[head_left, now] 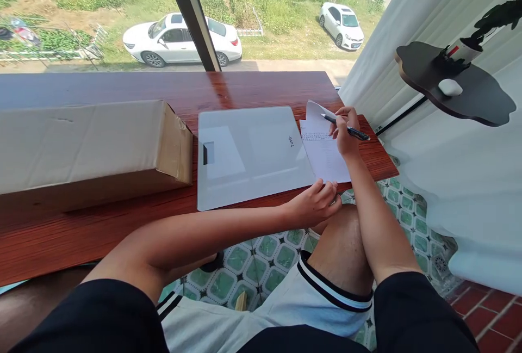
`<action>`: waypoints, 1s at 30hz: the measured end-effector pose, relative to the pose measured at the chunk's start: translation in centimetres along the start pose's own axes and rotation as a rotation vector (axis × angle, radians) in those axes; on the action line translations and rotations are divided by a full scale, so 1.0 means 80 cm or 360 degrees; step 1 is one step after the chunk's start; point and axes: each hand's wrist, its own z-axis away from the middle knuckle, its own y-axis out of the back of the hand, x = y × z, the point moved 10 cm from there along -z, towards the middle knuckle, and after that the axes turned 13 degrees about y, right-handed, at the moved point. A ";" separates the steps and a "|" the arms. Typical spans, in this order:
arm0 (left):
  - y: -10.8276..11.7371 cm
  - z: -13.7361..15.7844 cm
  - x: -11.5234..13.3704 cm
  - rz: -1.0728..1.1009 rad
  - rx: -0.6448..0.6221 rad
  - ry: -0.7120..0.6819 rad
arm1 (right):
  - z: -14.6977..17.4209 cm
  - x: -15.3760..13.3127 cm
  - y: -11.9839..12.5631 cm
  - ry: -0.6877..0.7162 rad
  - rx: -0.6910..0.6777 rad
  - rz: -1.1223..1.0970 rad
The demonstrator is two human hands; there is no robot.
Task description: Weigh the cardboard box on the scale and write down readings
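Note:
My right hand (pixel 346 129) is closed around a black pen (pixel 358 133), whose tip points up and left. Its fingers are also at the raised top edge of a white sheet of paper (pixel 326 160), where a page corner curls up. Rows of small dark writing run across the sheet's upper part. At the sheet's lower edge, by the table's front edge, my left hand (pixel 315 202) has curled fingers gripping the paper; the thumb is mostly hidden. Left of the paper, touching or just under it, lies a glossy grey-white flat panel (pixel 253 179) with dark lettering and a small dark slot.
A long cardboard box (pixel 175 149) stands left on the reddish-brown wooden table (pixel 261 85). To the right, a dark wavy-edged shelf (pixel 420 67) carries a potted plant (pixel 463 51) and a white rounded object (pixel 450 87), beside white curtains (pixel 460 190). Cars are outside the window.

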 end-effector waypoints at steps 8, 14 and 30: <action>-0.001 0.000 0.001 0.0007 -0.0010 0.0006 | 0.010 0.014 -0.010 -0.0131 -0.0018 -0.0059; -0.001 0.000 0.002 -0.0004 -0.0001 0.0010 | 0.021 0.023 -0.014 -0.0269 -0.0157 -0.0015; -0.004 0.000 0.003 0.0007 -0.0008 0.0037 | 0.028 0.022 -0.020 -0.0352 -0.0189 -0.0001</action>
